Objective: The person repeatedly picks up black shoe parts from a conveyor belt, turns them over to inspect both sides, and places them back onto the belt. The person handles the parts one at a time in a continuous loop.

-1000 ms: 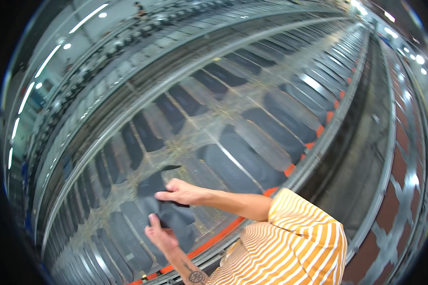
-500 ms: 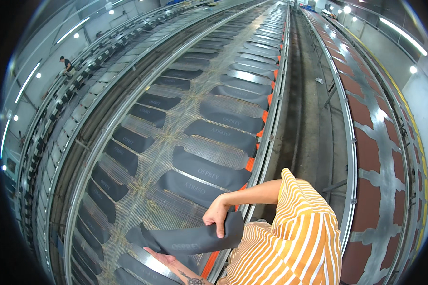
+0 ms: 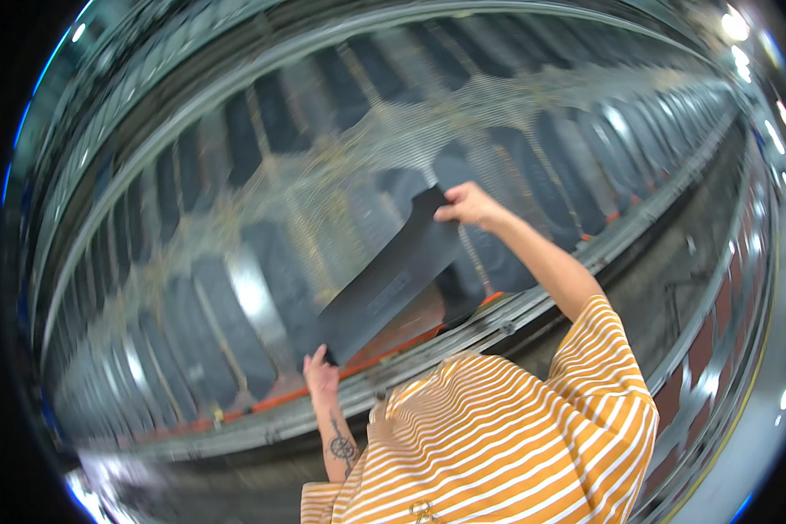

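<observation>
A dark grey flexible cut panel [image 3: 397, 275], with a curved notch in its upper edge and a faint printed mark, slants above the long table, raised between my two hands. My right hand [image 3: 473, 208] pinches its upper right end, thumb and fingers closed on the edge. At the lower left corner, my left hand [image 3: 321, 375] grips the panel, its fingers partly blurred. Beneath lie more dark panels [image 3: 214, 306] of the same kind, set in rows on the table, some close beside the held one.
The long table [image 3: 332, 218] carries a grid of fine lines down its middle and a metal rail [image 3: 515, 325] along the near edge. An orange-red strip [image 3: 393, 352] runs beside that rail. Another table with brown-red panels [image 3: 714, 310] stands to the right, across an aisle [image 3: 624, 306].
My view has swung round toward the table's side. The panel has gone from lying low across the table to being stretched diagonally between my hands, my right hand now at its far end.
</observation>
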The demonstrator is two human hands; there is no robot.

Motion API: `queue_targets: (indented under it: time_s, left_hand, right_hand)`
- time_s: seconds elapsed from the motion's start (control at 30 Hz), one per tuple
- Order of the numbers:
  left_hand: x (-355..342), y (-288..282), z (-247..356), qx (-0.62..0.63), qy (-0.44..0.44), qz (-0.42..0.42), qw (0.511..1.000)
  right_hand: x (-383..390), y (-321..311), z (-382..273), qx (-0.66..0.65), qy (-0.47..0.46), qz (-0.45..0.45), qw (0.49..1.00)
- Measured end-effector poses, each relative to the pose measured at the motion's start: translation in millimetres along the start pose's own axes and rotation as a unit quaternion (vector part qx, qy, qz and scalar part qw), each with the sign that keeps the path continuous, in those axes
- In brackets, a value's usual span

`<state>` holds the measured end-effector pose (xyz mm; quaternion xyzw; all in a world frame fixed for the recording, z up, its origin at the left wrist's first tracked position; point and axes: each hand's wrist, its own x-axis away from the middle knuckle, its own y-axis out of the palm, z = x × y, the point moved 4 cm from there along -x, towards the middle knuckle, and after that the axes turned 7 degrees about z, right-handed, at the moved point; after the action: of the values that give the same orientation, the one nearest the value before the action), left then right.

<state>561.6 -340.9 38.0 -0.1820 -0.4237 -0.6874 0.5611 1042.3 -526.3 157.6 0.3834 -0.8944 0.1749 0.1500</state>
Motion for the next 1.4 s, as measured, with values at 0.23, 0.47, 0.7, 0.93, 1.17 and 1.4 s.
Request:
queue_targets:
  time_s: [0.23,0.47,0.7,0.93,1.17,1.4]
  left_hand:
    - [62,-39,-87,-0.002,-0.077,0.097,0.992]
    - [59,14,-107,0.027,-0.141,0.076,0.987]
    - [35,24,-113,0.057,-0.147,0.058,0.986]
    - [4,2,-131,0.069,-0.144,0.048,0.986]
    - [21,5,-143,-0.123,-0.127,-0.061,0.982]
    - [50,77,-178,-0.463,0.175,-0.291,0.819]
  right_hand:
    - [-145,139,-35,0.055,-0.139,-0.008,0.989]
    - [-237,246,-62,0.128,-0.196,-0.065,0.97]
    - [-235,265,-107,0.179,-0.216,-0.019,0.96]
    - [-133,160,-35,0.187,-0.285,0.052,0.939]
    - [111,9,185,0.242,0.097,0.191,0.946]
    - [170,30,252,-0.119,0.256,0.247,0.927]
